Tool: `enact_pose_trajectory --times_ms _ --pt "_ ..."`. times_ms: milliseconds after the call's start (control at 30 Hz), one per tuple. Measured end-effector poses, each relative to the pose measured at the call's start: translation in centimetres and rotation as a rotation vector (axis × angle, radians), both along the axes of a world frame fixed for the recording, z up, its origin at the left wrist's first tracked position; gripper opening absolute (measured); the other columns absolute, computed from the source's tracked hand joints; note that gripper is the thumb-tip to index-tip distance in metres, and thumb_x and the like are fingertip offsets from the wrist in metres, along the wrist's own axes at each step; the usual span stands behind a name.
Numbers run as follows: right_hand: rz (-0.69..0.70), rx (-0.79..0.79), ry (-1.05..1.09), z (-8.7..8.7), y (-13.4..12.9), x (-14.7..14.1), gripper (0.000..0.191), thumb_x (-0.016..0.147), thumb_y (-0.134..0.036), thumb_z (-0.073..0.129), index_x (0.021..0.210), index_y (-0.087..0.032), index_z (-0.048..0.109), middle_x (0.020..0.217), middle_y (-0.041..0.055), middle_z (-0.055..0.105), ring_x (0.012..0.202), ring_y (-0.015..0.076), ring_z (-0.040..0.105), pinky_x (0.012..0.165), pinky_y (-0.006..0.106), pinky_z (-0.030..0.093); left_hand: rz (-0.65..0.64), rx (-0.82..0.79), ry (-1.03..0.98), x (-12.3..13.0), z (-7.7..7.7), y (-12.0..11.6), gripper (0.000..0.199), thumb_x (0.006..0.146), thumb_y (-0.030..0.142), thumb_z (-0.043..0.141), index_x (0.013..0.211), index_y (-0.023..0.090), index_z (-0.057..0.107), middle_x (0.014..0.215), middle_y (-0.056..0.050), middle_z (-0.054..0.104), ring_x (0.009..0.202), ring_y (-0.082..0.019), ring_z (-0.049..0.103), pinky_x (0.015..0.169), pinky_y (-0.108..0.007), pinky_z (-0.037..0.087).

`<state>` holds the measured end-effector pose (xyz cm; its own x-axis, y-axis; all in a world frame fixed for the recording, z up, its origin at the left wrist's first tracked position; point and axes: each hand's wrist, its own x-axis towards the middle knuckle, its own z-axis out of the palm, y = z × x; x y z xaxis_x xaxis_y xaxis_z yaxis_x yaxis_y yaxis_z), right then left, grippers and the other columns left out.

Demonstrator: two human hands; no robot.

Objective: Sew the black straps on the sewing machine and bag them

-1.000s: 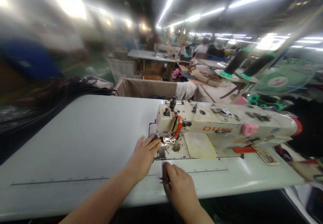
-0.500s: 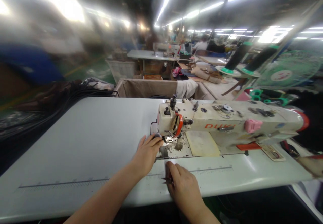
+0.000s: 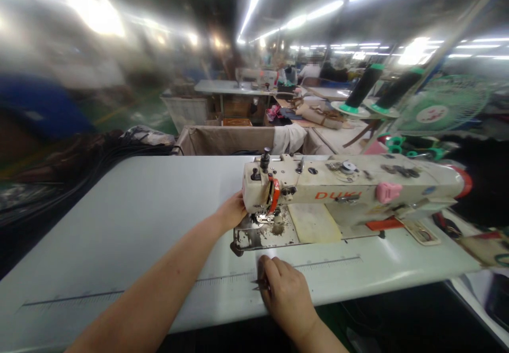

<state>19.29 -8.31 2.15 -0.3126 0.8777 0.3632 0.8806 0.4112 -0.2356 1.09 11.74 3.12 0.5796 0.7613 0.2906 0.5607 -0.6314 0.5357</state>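
Note:
Behind the left end of the sewing machine [image 3: 290,186] reaches my left hand [image 3: 231,211]. Its fingers are hidden by the machine head, so whether they hold anything does not show. Below the machine bed, my right hand [image 3: 287,289] rests at the front of the table with its fingers closed around small thread snips [image 3: 259,285]. Their pointed blades stick out to the left, over the printed ruler. The presser foot [image 3: 262,218] sits over the stained metal bed [image 3: 254,238], where no fabric shows under it.
The white table [image 3: 167,194] carries a ruler line [image 3: 99,296] along its front. Beyond it stands a cloth-lined bin [image 3: 226,137]. Black thread cones [image 3: 363,89] and a green fan [image 3: 441,109] are at the right. Dark strips [image 3: 79,183] hang at the left.
My left hand has moved away from beside the presser foot to behind the machine head. My right hand stays about where it was with the snips. The view has shifted slightly.

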Motion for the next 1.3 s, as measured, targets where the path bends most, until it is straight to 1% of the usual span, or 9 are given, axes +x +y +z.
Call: enact_pose_trajectory --times_ms 100,167,333,567,667,767,1000,1133,1300 --pt "-0.001 0.002 -0.002 0.0 0.0 0.0 0.039 0.077 -0.004 0.055 0.113 -0.018 0.061 0.082 0.0017 0.065 0.073 0.0187 0.056 0.067 0.03 0.04 -0.03 0.023 0.04 -0.7 0.2 -0.1 0.029 0.099 0.024 0.054 0.123 0.025 0.07 0.137 -0.004 0.066 0.13 -0.026 0.057 0.118 -0.041 0.043" --pt "0.003 0.005 -0.004 0.1 0.1 0.0 0.04 0.076 -0.004 0.055 0.113 -0.018 0.061 0.083 0.0019 0.065 0.073 0.0188 0.056 0.067 0.03 0.04 -0.018 0.035 0.065 -1.3 0.1 -0.3 0.025 0.098 0.025 0.057 0.118 0.024 0.071 0.134 -0.006 0.067 0.13 -0.027 0.056 0.12 -0.045 0.04" --pt "0.009 -0.004 -0.011 0.1 0.0 -0.1 0.042 0.076 -0.005 0.055 0.115 -0.018 0.06 0.085 0.0032 0.066 0.074 0.019 0.056 0.067 0.031 0.04 0.056 0.018 0.097 -2.4 -0.7 -0.8 0.022 0.089 0.023 0.069 0.111 0.021 0.072 0.118 -0.01 0.071 0.119 -0.031 0.06 0.111 -0.05 0.047" --pt "0.019 0.006 -0.015 0.2 -0.1 0.0 0.044 0.077 -0.004 0.053 0.119 -0.016 0.06 0.088 0.004 0.068 0.076 0.0195 0.058 0.069 0.031 0.042 0.05 -0.005 0.063 -2.2 -0.1 -1.1 0.023 0.084 0.013 0.073 0.103 0.025 0.078 0.114 -0.005 0.073 0.112 -0.027 0.063 0.107 -0.044 0.05" --pt "0.015 0.0 -0.018 0.4 -0.1 0.0 0.043 0.077 -0.005 0.055 0.119 -0.016 0.06 0.088 0.0041 0.068 0.077 0.0197 0.058 0.069 0.032 0.042 0.092 -0.019 0.061 -2.2 0.3 -1.7 0.02 0.084 0.012 0.071 0.098 0.025 0.079 0.111 -0.005 0.074 0.11 -0.026 0.063 0.105 -0.044 0.05" --pt "0.009 -0.005 -0.026 0.4 -0.1 -0.1 0.046 0.076 -0.005 0.056 0.12 -0.016 0.06 0.089 0.004 0.068 0.078 0.0202 0.059 0.07 0.032 0.043 0.148 -0.058 0.08 -2.2 0.7 -3.0 0.016 0.086 0.013 0.07 0.093 0.024 0.08 0.106 -0.005 0.074 0.107 -0.025 0.065 0.101 -0.04 0.052" --pt "0.02 0.009 -0.029 0.3 -0.1 -0.1 0.045 0.075 -0.005 0.056 0.118 -0.016 0.06 0.087 0.0038 0.069 0.075 0.0211 0.06 0.068 0.033 0.045 0.269 -0.225 0.18 -1.6 2.4 -6.2 0.02 0.086 0.015 0.067 0.098 0.023 0.081 0.099 -0.003 0.073 0.087 -0.018 0.069 0.083 -0.029 0.054" --pt "0.022 0.018 -0.015 0.4 -0.1 0.0 0.046 0.074 -0.005 0.056 0.118 -0.016 0.06 0.087 0.0041 0.069 0.075 0.0216 0.06 0.068 0.033 0.045 0.344 -0.295 0.219 -1.2 2.9 -6.4 0.023 0.086 0.015 0.067 0.102 0.024 0.081 0.103 -0.002 0.074 0.089 -0.019 0.071 0.083 -0.028 0.053" --pt "0.024 0.023 0.003 0.3 -0.1 -0.1 0.046 0.073 -0.004 0.056 0.117 -0.016 0.06 0.086 0.004 0.068 0.074 0.0217 0.06 0.067 0.033 0.045 0.4 -0.347 0.22 -0.7 3.1 -7.0 0.021 0.085 0.019 0.071 0.104 0.026 0.079 0.106 -0.002 0.074 0.09 -0.018 0.071 0.081 -0.026 0.052"
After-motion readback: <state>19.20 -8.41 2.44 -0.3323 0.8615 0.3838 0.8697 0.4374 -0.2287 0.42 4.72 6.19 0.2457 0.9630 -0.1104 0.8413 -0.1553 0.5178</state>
